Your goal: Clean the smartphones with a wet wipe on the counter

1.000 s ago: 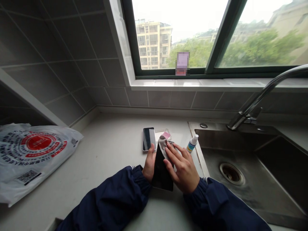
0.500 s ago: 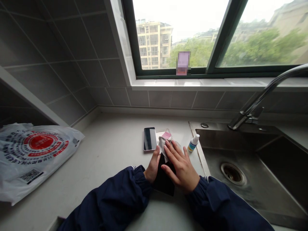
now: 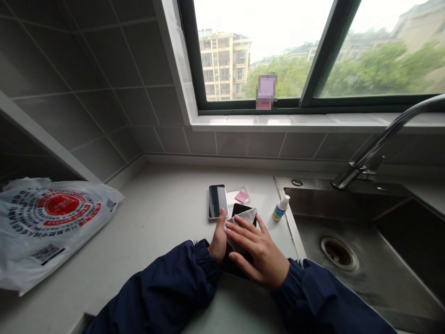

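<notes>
A flat black device [image 3: 236,266] with a smooth dark face, phone- or tablet-like, is held over the counter at its left edge by my left hand [image 3: 218,241], thumb up along the side. My right hand [image 3: 259,250] lies over the face with fingers stretched out, pressing a light grey wiping cloth [image 3: 248,215] against it. Part of the cloth and much of the device are hidden under those fingers. Just beyond lie a phone [image 3: 217,202] with a dark screen, a clear phone case [image 3: 232,190] and a small pink piece [image 3: 241,197] on the case.
A small white-capped spray bottle [image 3: 280,209] stands right of my hands, beside the steel sink [image 3: 299,232] with its curved faucet [image 3: 368,144]. A printed white plastic bag [image 3: 24,250] lies on the counter [image 3: 167,204] at left. A window runs along the back.
My right hand has drawn the cloth down and left over the black device. The device's far end and the pink piece show more fully now.
</notes>
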The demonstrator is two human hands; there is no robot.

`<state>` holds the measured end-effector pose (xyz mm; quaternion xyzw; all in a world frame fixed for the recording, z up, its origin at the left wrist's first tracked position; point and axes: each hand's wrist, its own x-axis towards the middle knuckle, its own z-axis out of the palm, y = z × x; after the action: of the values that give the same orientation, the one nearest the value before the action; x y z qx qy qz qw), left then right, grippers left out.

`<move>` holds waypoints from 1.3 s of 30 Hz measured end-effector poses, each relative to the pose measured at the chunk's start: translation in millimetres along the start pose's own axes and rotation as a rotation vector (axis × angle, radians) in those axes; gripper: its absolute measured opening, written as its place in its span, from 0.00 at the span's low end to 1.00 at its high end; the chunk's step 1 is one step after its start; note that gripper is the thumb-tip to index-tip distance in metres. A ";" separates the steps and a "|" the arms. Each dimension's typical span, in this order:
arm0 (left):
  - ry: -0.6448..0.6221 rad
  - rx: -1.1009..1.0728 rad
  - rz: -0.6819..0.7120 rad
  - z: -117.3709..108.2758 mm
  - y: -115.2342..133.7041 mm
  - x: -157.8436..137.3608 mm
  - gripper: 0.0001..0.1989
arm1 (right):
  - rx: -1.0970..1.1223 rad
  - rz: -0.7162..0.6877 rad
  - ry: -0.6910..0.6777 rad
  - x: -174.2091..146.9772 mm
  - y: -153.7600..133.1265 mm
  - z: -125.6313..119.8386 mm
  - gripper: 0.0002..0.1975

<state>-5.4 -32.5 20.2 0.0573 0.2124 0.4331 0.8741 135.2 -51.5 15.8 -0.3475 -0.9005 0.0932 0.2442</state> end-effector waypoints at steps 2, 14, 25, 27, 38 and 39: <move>0.017 0.002 0.007 -1.5 0.6 -0.3 0.39 | 0.032 -0.001 0.001 0.1 -0.6 -1.4 0.25; 0.007 0.140 0.163 -14.4 8.3 7.4 0.35 | 0.207 -0.046 0.192 -0.6 -0.3 -0.8 0.15; -0.062 0.123 0.101 -20.9 10.1 10.8 0.40 | 0.124 0.048 0.423 -1.6 5.4 2.6 0.10; -0.053 0.130 0.095 -20.1 10.0 10.6 0.40 | 0.091 0.068 0.440 -1.8 6.4 3.0 0.09; -0.202 0.128 0.083 -18.3 8.7 11.3 0.41 | -0.058 0.202 0.338 -2.0 14.7 13.5 0.20; -0.213 0.132 0.086 -17.1 8.2 10.9 0.40 | -0.070 0.214 0.316 -2.1 15.4 14.3 0.21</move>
<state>-12.8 -20.3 3.6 0.1693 0.1436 0.4466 0.8668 138.2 -41.5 -2.5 -0.4599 -0.8115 0.0317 0.3591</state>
